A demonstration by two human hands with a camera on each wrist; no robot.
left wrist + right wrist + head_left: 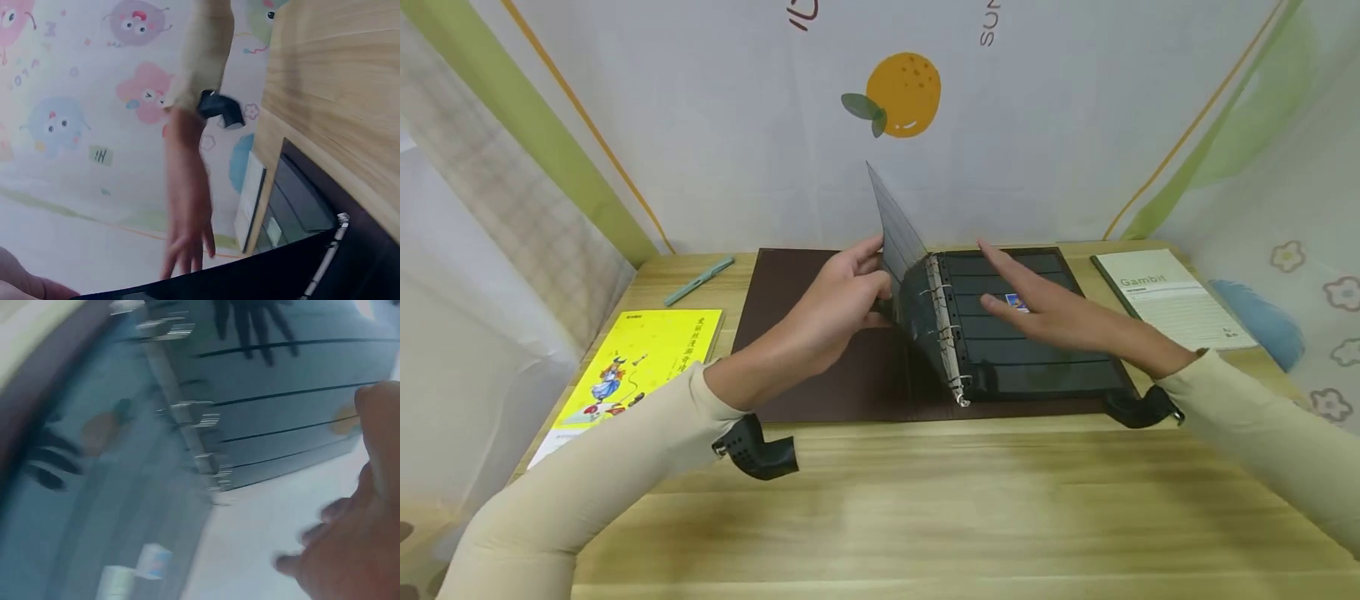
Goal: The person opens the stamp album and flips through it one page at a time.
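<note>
The left hand point(838, 304) pinches a dark page point(898, 229) of the open binder point(1000, 350) and holds it up, while the right hand point(1052, 312) lies flat with straight fingers on the pages beside it.

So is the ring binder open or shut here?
Open. The binder lies flat on the table; the left hand holds one dark page upright above the rings.

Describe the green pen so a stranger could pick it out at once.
Start at the wooden table and go to its far left corner, beyond the yellow booklet. The green pen lies there aslant, left of the open binder; it is the only slim, stick-shaped thing.
</note>
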